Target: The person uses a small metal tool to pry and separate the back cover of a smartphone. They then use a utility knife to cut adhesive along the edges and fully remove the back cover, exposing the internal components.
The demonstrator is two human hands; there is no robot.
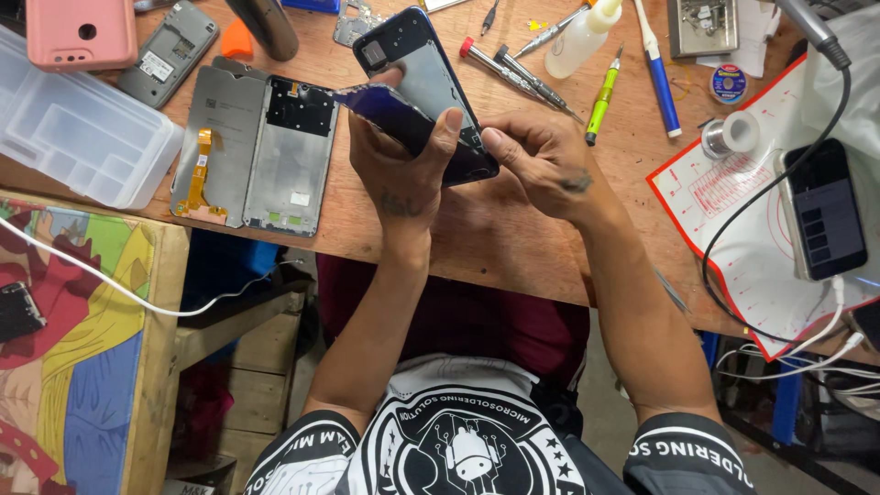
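While the wooden table (513, 229) is crowded along its far edge with screwdrivers (518, 73) and a glue bottle (579, 37), bare wood lies open near its front edge, below the hands. The left hand (403, 174) grasps a dark phone (426, 87) above the table, thumb across its lower end. The right hand (541, 160) pinches the phone's lower right edge. A glossy blue back cover (390, 110) is lifted away on the left. A bare phone frame (291, 156) lies just left.

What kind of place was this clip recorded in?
Most likely a phone repair bench. Both hands, left hand and right hand, hold a dark phone over a wooden table, beside opened phone frames, screwdrivers and a solder spool.
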